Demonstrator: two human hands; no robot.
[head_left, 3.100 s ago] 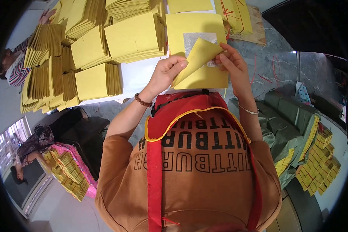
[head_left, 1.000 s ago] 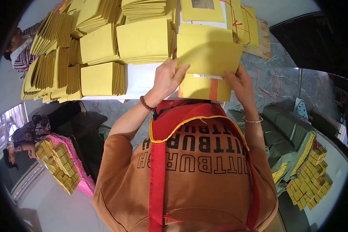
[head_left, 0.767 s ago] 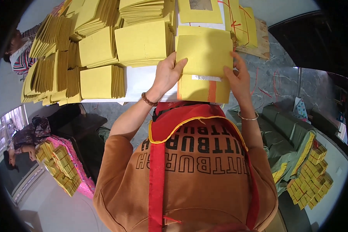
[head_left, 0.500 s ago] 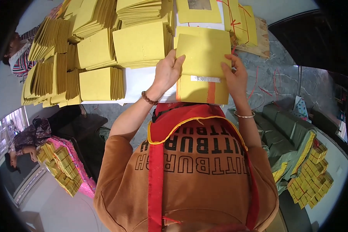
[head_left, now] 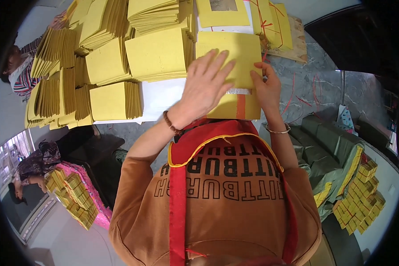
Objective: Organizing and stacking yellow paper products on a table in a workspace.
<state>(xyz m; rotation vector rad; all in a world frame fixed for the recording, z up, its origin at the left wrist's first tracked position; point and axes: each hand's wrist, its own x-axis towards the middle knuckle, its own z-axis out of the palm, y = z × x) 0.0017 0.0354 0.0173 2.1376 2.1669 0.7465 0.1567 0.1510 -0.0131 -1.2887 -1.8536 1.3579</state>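
A yellow paper sheet [head_left: 240,46] lies before me, over another yellow piece [head_left: 250,108] that shows an orange stripe and a silver strip near my body. My left hand [head_left: 206,82] rests on the left part of the upper sheet, palm down with fingers spread, hiding that side's edge. At the sheet's right edge is my right hand [head_left: 267,84], thumb and fingers closed on the margin. How many layers it pinches I cannot tell.
Folded yellow paper stacks [head_left: 157,55] crowd the table's left, beside white paper [head_left: 162,95]. A yellow piece with a grey patch [head_left: 221,20] lies beyond; red-tied bundles [head_left: 277,26] are at far right. A green sofa [head_left: 317,137] stands right; two other people are at left.
My left hand has left the sheet's left edge and moved right onto its surface, fingers spreading. My right hand stays at the right edge.
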